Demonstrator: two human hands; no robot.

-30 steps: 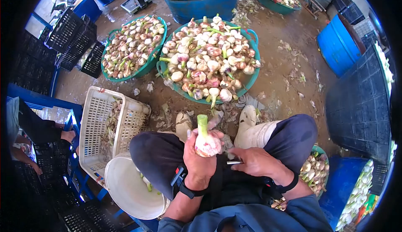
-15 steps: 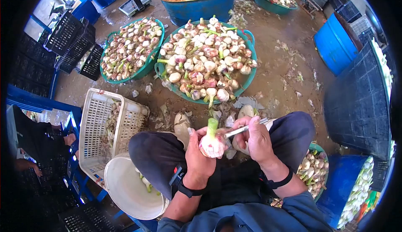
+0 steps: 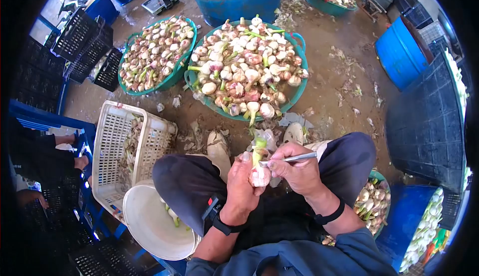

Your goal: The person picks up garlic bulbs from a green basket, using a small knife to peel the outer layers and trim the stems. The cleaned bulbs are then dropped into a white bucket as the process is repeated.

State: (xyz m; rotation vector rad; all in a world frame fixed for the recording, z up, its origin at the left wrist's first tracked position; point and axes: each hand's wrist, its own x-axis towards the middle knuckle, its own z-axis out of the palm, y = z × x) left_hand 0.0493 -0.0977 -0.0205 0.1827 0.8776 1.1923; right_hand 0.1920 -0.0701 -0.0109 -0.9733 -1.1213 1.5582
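Between my knees, my left hand is closed around a garlic bulb whose green stem stub points up and away from me. My right hand grips a small metal knife. The blade's end touches the bulb around the base of the stem, while the handle sticks out past my fingers to the right. A large green basin heaped with garlic bulbs stands on the floor beyond my feet. Left of my leg is a white bucket with a few trimmed pieces inside.
A white plastic crate holding scraps stands at my left. Another garlic-filled green basin is farther back. A blue barrel and a black crate flank the right side. At the left edge, another person's hands show.
The knife has come in from the right side of the bulb to its stem base. The bulb has turned and shifted slightly right, and my right hand has moved left and closed in.
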